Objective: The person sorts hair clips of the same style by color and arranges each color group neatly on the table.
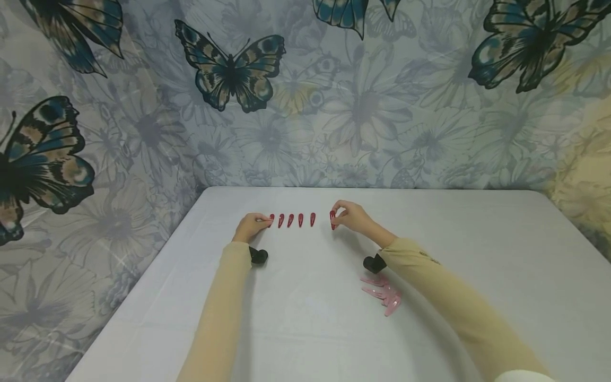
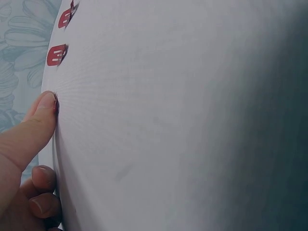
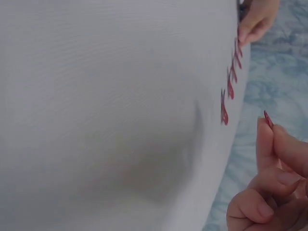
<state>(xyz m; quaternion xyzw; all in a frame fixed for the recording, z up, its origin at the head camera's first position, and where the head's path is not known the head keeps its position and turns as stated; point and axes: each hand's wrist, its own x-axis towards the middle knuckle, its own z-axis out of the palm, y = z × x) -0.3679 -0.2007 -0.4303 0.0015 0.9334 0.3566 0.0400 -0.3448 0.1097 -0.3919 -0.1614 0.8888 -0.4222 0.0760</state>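
Note:
Several red snap hair clips (image 1: 300, 219) lie in a row across the far part of the white table. At the row's left end my left hand (image 1: 250, 226) pinches the last red clip (image 1: 271, 219) at the tabletop; in the left wrist view the thumb (image 2: 41, 115) hides most of it. My right hand (image 1: 352, 217) is to the right of the row, pinching another red hair clip (image 1: 332, 219) between thumb and forefinger. In the right wrist view only the tip of that clip (image 3: 268, 119) shows above the fingertips, raised off the table.
A small pile of pink snap hair clips (image 1: 389, 298) lies nearer me, beside my right forearm. Both wrists carry a black camera (image 1: 259, 257). Behind the white table (image 1: 305, 329) hangs a cloth backdrop (image 1: 367, 106) with butterflies and flowers.

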